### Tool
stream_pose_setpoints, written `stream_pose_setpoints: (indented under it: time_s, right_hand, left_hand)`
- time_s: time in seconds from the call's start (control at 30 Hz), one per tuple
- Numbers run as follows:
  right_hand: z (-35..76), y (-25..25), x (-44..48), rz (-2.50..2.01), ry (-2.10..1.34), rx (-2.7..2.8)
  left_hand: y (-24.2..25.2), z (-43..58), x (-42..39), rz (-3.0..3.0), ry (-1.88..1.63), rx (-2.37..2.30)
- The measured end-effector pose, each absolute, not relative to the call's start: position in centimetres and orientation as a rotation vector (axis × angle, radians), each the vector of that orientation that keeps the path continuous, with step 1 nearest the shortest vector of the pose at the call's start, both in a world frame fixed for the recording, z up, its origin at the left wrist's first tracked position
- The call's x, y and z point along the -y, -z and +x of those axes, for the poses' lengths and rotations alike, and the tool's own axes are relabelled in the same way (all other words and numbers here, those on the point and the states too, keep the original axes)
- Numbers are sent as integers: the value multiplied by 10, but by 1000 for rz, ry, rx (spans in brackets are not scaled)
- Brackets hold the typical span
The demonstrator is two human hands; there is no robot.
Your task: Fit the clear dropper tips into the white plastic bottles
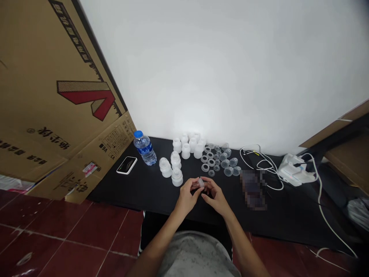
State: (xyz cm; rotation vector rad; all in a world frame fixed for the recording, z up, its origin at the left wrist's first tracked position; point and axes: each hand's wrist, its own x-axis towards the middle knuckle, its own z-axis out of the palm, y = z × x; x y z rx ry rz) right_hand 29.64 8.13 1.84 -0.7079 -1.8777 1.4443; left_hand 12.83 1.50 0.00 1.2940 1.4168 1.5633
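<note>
Both my hands meet over the near edge of a black mat (150, 188). My left hand (187, 196) and my right hand (215, 196) pinch one small clear plastic piece (201, 183) between their fingertips. Just beyond them stand several white plastic bottle-shaped parts (176, 176), and to the right of those lie several clear rings and small clear cups (219, 159).
A water bottle with a blue cap (145, 149) and a phone (127, 165) lie at the mat's left. Large cardboard boxes (57, 96) lean at the left. White cables (265, 163) and a white charger block (295, 171) sit at the right. The floor has red tiles.
</note>
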Motion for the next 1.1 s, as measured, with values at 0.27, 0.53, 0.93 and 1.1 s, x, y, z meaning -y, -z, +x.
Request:
stream_pose_setpoints:
  time_s: [0.27,0.53,0.93,1.1]
  right_hand:
    - [295,-20,-80,-658,-1548,1817]
    - [294,-15,-78,-602,-1577,1783]
    - [293,-23,-78,-597,-1694,1636]
    - [292,-15,-77,-751,-1467,1644]
  left_hand:
    - [-3,128,-14,1317,-1471,-1362]
    - [2,125,-19,1212,-1562,-1373]
    - [-6,126,-10,1366,-1536,-1282]
    - [-15,128,-11,1416,-1480,-1417]
